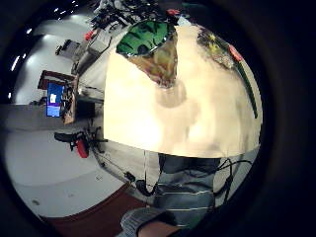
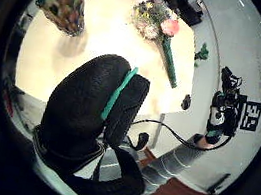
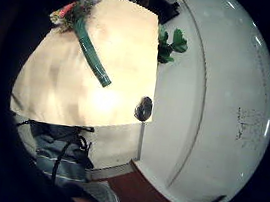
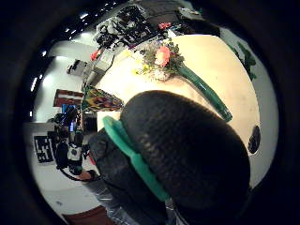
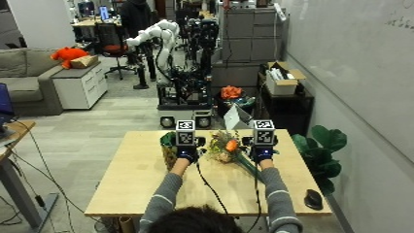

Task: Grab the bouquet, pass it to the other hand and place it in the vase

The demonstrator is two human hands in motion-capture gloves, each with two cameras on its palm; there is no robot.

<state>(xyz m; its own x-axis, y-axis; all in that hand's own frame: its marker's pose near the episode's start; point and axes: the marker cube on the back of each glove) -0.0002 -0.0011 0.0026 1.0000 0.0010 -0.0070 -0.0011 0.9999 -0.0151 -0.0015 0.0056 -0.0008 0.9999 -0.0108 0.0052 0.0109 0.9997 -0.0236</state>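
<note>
The table [image 5: 129, 189] is pale, light wood. The bouquet [image 5: 228, 148] shows an orange-pink bloom among small yellow and whitish flowers, with a dark green wrapped stem. The vase [image 5: 169, 148] is green at its rim with a multicoloured pattern on its side. Both hands, left hand [image 5: 187, 155] and right hand [image 5: 262, 154], wear black gloves. The person's sleeves [image 5: 275, 194] are grey with thin pale stripes.

Vase [image 5: 169, 145] mostly hidden behind the left hand [image 5: 186, 154] in the outside view; only a sliver showing. Bouquet [image 5: 226, 148] partly covered by the right hand [image 5: 263, 154], stems running under the forearm. Fingers of both hands too small to read there. Vase rim [image 2: 61, 1] cut off at the edge of the left thumb side palm view.
</note>
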